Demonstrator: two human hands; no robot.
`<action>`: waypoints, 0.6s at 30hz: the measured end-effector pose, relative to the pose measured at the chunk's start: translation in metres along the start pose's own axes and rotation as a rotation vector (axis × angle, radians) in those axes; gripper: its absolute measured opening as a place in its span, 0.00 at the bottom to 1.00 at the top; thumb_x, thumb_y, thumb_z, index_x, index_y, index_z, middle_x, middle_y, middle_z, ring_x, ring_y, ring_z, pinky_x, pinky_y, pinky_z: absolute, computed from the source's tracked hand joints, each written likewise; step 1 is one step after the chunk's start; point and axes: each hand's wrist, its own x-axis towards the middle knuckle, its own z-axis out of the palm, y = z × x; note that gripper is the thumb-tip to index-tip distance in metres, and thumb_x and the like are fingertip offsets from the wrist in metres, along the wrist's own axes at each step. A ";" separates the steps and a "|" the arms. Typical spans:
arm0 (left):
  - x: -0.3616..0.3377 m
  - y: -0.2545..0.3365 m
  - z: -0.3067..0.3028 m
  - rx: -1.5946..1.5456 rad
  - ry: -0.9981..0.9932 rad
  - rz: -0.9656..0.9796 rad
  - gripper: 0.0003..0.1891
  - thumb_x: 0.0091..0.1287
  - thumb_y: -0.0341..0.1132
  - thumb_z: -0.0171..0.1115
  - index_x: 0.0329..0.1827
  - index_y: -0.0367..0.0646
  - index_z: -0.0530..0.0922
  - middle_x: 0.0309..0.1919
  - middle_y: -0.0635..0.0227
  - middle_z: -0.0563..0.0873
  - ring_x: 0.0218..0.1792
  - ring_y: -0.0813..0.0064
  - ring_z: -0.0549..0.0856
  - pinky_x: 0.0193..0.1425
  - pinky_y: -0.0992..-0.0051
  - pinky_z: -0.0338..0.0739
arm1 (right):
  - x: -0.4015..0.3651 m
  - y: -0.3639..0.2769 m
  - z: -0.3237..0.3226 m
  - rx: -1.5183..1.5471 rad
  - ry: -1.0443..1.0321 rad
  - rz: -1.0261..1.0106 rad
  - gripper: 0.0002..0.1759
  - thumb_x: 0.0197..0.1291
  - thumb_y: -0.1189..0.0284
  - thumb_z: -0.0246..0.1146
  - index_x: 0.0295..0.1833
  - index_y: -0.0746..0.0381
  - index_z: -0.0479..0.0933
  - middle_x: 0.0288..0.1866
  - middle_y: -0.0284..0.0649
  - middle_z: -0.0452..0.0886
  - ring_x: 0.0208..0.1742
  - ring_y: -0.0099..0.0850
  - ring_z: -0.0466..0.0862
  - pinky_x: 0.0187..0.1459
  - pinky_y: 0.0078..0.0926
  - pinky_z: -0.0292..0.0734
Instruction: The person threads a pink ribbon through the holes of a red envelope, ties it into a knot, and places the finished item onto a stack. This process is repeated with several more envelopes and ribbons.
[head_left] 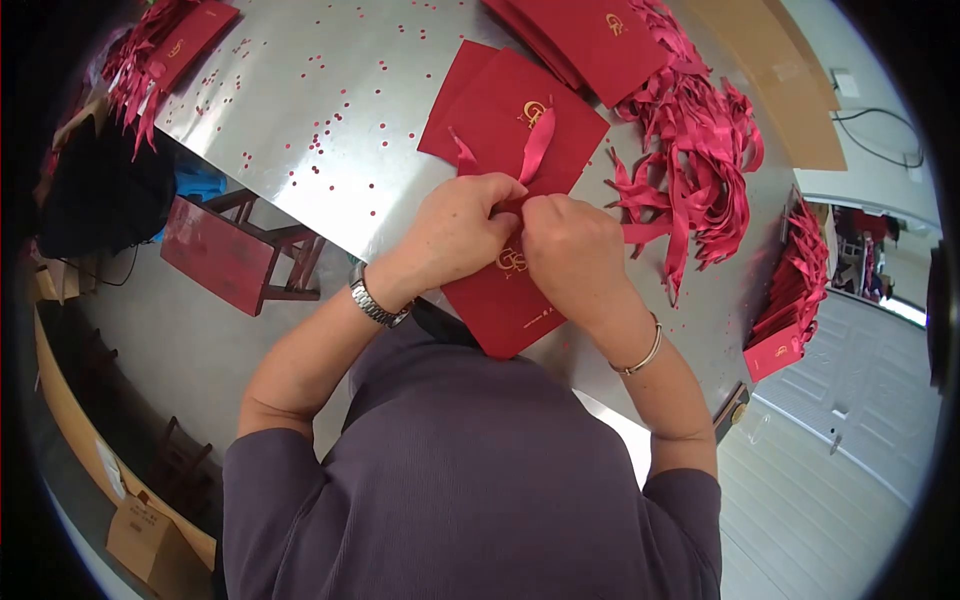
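Note:
A flat red paper bag (500,305) with a gold logo lies at the near edge of the metal table (330,130). My left hand (458,228) and my right hand (570,250) are both closed over its top edge, pinching a red ribbon (537,145) that sticks up from between them. Under and beyond it lie more flat red bags (500,105). What the fingers do underneath is hidden.
A pile of loose red ribbons (700,160) lies to the right. A stack of red bags (600,35) sits at the far side, another stack with ribbons (790,300) at the right edge, more at the far left (170,45). Red paper dots litter the table. A red stool (235,255) stands below left.

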 end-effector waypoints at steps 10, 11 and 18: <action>0.002 -0.010 -0.003 -0.069 0.011 0.058 0.12 0.59 0.29 0.65 0.45 0.35 0.82 0.33 0.54 0.87 0.39 0.59 0.87 0.45 0.65 0.80 | 0.004 0.009 -0.006 0.697 -0.077 0.474 0.07 0.54 0.75 0.65 0.37 0.68 0.81 0.27 0.48 0.84 0.30 0.38 0.86 0.34 0.30 0.79; 0.002 -0.008 -0.003 -0.073 0.010 0.056 0.12 0.59 0.29 0.65 0.45 0.35 0.82 0.33 0.54 0.87 0.39 0.59 0.87 0.45 0.65 0.80 | 0.002 0.008 -0.008 0.695 -0.082 0.476 0.07 0.54 0.75 0.65 0.37 0.68 0.81 0.27 0.48 0.84 0.30 0.38 0.86 0.34 0.30 0.79; 0.006 -0.007 -0.006 -0.046 -0.023 0.002 0.11 0.58 0.29 0.65 0.44 0.35 0.82 0.33 0.56 0.87 0.37 0.61 0.87 0.44 0.67 0.80 | -0.006 0.010 0.001 0.712 -0.029 0.452 0.07 0.54 0.75 0.66 0.37 0.67 0.82 0.28 0.45 0.85 0.28 0.32 0.86 0.33 0.28 0.79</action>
